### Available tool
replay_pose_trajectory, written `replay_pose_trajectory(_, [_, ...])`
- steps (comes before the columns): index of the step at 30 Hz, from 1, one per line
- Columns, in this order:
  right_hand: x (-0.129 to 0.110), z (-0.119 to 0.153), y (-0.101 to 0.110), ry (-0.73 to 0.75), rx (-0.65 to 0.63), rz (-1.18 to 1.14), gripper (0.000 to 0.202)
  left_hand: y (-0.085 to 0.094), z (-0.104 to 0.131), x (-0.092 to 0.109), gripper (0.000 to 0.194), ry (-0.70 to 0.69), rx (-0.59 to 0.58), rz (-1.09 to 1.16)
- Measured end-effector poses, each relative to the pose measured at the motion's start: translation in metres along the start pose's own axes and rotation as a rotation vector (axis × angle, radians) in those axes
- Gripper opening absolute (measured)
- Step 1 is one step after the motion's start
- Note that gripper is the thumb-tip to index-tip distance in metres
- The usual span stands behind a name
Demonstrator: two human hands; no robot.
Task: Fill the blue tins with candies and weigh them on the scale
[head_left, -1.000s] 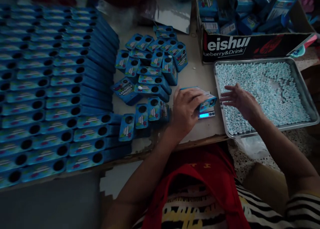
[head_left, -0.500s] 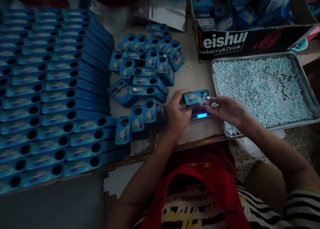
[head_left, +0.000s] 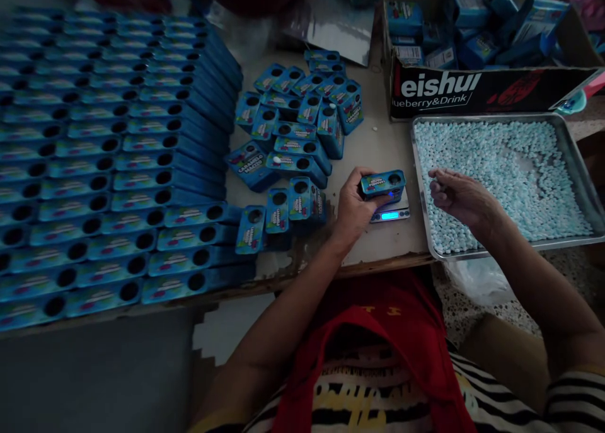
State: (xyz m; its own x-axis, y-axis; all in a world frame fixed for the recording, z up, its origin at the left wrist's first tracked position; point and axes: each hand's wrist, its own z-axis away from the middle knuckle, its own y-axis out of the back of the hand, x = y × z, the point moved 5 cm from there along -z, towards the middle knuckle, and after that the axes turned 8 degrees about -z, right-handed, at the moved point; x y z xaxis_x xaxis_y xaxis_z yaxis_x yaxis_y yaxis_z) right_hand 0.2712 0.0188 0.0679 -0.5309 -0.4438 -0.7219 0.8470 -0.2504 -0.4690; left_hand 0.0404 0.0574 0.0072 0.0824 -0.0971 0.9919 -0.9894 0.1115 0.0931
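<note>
My left hand is wrapped round the near side of a blue box, its round hole facing up at the right end. That box is at a small scale with a lit blue display. My right hand hovers over the left part of a metal tray of pale blue candies. Its fingers are curled together, and whatever they may hold is hidden.
Rows of blue boxes fill the left of the table. Loose boxes stand in the middle, a few candies on top. A black carton of boxes is behind the tray. The table's front edge is near my body.
My right hand has left the box's hole and moved right over the tray, its fingers now curled. The box in my left hand is lower, at the scale. The view has shifted slightly.
</note>
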Motion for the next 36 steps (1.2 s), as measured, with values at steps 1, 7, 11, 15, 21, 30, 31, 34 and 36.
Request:
replay_pose_trajectory(1, [0.002,0.001,0.001,-0.006,0.01,0.001,0.01,-0.001,-0.004,-0.002,0.054,-0.018,-0.01,-0.01])
replay_pose_trajectory(7, [-0.006,0.009,-0.017,0.032,-0.079,0.172,0.009,0.008,-0.018,-0.005,0.069,-0.082,-0.112,0.013])
replay_pose_trajectory(11, [-0.022,0.01,-0.048,0.108,-0.221,0.408,0.012,0.034,0.002,0.021,0.062,-0.143,-0.029,-0.145])
replay_pose_trajectory(15, [-0.031,0.002,-0.07,0.099,-0.239,0.48,0.02,0.06,0.025,0.059,0.057,-0.225,0.077,-0.343])
replay_pose_trajectory(21, [-0.037,-0.009,-0.077,0.047,-0.146,0.48,0.027,0.079,0.034,0.091,0.054,-0.339,0.096,-0.36])
replay_pose_trajectory(30, [-0.048,-0.009,-0.076,0.108,-0.12,0.625,0.024,0.068,0.019,0.081,0.05,-0.321,0.03,-0.344])
replay_pose_trajectory(31, [-0.05,-0.008,-0.078,0.118,-0.125,0.643,0.023,0.066,0.018,0.077,0.052,-0.322,0.032,-0.347])
replay_pose_trajectory(34, [-0.054,-0.005,-0.083,0.125,-0.12,0.681,0.022,0.058,0.015,0.068,0.06,-0.326,0.028,-0.355])
replay_pose_trajectory(36, [-0.054,-0.004,-0.086,0.125,-0.11,0.703,0.021,0.053,0.014,0.063,0.065,-0.326,0.017,-0.35])
